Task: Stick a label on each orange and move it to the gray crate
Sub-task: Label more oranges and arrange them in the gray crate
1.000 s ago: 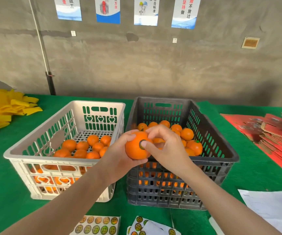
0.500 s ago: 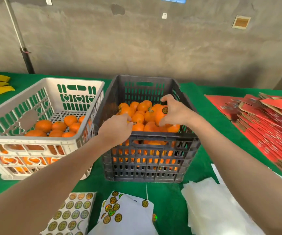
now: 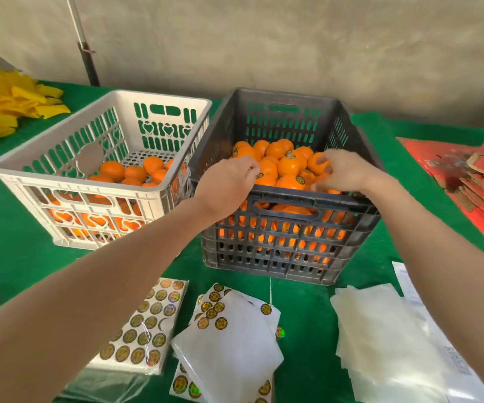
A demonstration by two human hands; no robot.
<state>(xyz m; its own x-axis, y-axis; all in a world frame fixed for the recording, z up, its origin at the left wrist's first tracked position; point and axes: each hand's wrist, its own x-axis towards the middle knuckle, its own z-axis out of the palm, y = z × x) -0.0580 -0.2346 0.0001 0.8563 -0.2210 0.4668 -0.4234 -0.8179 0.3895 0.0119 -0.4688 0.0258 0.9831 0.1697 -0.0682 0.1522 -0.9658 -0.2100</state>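
The right hand (image 3: 348,173) is reaching into the gray crate (image 3: 290,199) at mid-counter, its fingers (image 3: 325,160) curling round an orange (image 3: 312,168) on the pile. The left hand (image 3: 226,184) is hovering over the near rim with its fingers curled, and I cannot tell if it is holding anything. The orange is likely light, firm and slightly slick, best cupped around its middle.

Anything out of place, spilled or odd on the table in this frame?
One round sticker lies loose on the green cloth, off any sheet, just right of the overlapping white backing sheets. Otherwise nothing stands out: no oranges lie outside the white crate or the gray crate.
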